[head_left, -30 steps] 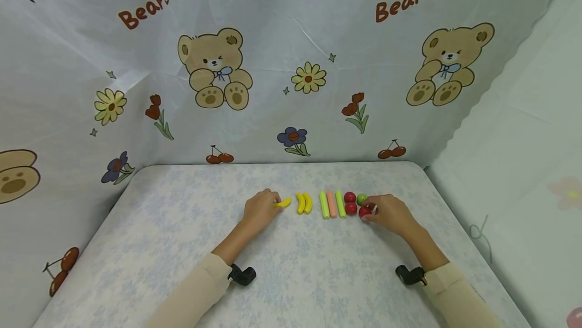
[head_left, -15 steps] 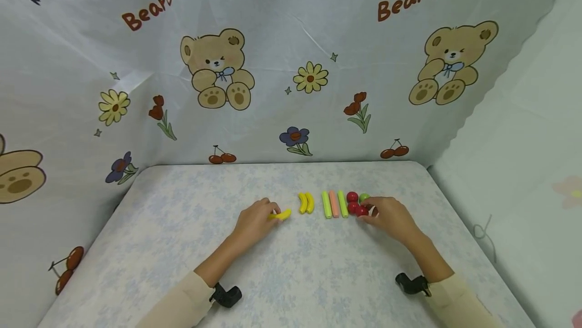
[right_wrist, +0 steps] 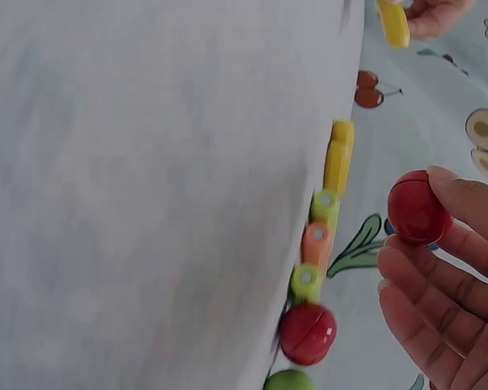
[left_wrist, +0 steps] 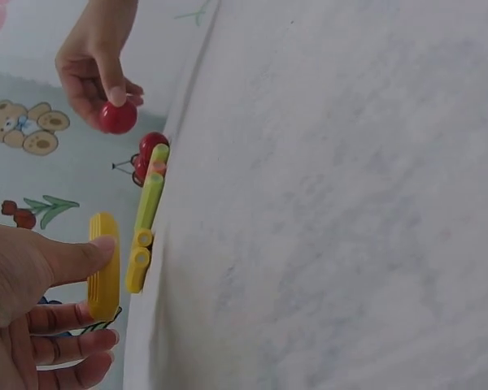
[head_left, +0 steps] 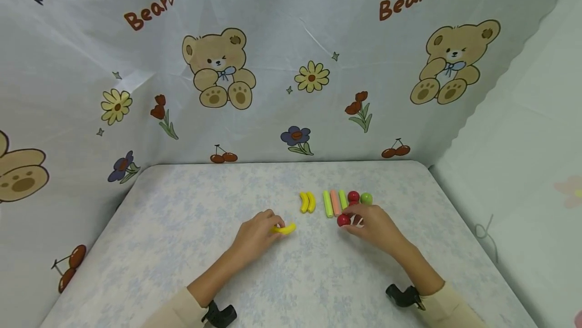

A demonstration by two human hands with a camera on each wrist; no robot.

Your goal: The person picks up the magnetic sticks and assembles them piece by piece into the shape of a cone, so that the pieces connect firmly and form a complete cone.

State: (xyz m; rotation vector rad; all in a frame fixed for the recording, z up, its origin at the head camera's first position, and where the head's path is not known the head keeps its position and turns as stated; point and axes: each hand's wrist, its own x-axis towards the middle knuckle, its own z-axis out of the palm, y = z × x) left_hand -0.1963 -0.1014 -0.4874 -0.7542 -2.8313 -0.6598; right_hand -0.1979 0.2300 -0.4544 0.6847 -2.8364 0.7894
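My left hand (head_left: 254,237) pinches a small yellow toy banana (head_left: 287,228) between thumb and fingers, off the table in the left wrist view. A glossy red ball (head_left: 343,220) with a seam is pinched by my right hand (head_left: 375,227), raised too in the right wrist view. Behind the hands runs a row: two more toy bananas (head_left: 311,202), a light-green stick (head_left: 328,204), a pink stick (head_left: 335,202), another green stick (head_left: 343,199), a red ball (head_left: 353,196) and a green ball (head_left: 366,198). Another red ball there is mostly hidden by my right fingers.
A pale blue-patterned cloth covers the table (head_left: 182,227). A white curtain (head_left: 268,30) printed with bears and flowers hangs along the back edge, and white fabric (head_left: 514,166) hangs at the right. Each wrist carries a black camera (head_left: 402,295).
My right hand has lifted the red ball from beside the others and brought it left and nearer me. The left hand, still pinching the toy banana, has come nearer me.
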